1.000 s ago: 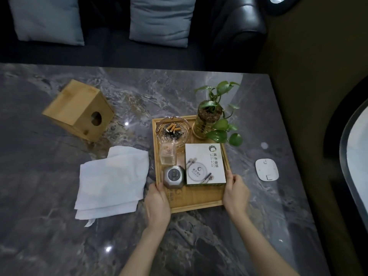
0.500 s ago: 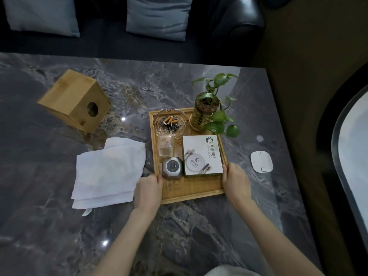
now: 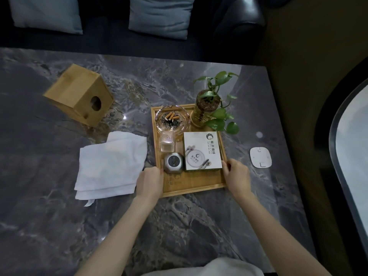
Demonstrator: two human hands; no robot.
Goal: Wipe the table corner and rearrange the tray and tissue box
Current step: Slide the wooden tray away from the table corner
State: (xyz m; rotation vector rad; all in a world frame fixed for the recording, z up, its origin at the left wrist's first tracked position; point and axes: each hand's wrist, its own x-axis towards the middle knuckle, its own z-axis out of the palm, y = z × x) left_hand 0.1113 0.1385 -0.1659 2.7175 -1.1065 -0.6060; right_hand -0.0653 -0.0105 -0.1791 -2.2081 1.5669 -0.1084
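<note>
A: Hands, two. Poses?

B: Both arms reach forward, bare. Left hand (image 3: 149, 181) sits on the left rim of the tray (image 3: 191, 187), near its front corner, fingers curled over the edge and gripping it. Right hand (image 3: 237, 176) mirrors it on the right rim, fingers curled round that edge, thumb on the inner side beside the card box (image 3: 203, 151).

A: Tray, one. Where?

B: Flat on the table (image 3: 59, 226), toward the right half, well short of the far right corner. Wooden, rectangular, long side running away from the person.

A: Contents, counted?

B: One glass ashtray (image 3: 172, 121) at the far left, with about three butts and ash. One plant (image 3: 211, 104) in a glass jar at the far right, leaves hanging past the rim. One small clear jar (image 3: 166, 144) just this side of the ashtray. One silver faceted item (image 3: 173, 165) nearer still, touching the left hand. One white card box on the right.

A: Tissue box?

B: One (image 3: 78, 94), wooden, tipped on its side with the round hole facing the person, far left, well apart from the tray.

A: Cloth?

B: One white cloth (image 3: 111, 164), folded, lying just left of the tray; the left hand overlaps its right edge.

A: Else?

B: One white pad (image 3: 260, 159) right of the tray. Two grey cushions (image 3: 161, 14) on the dark sofa beyond.
</note>
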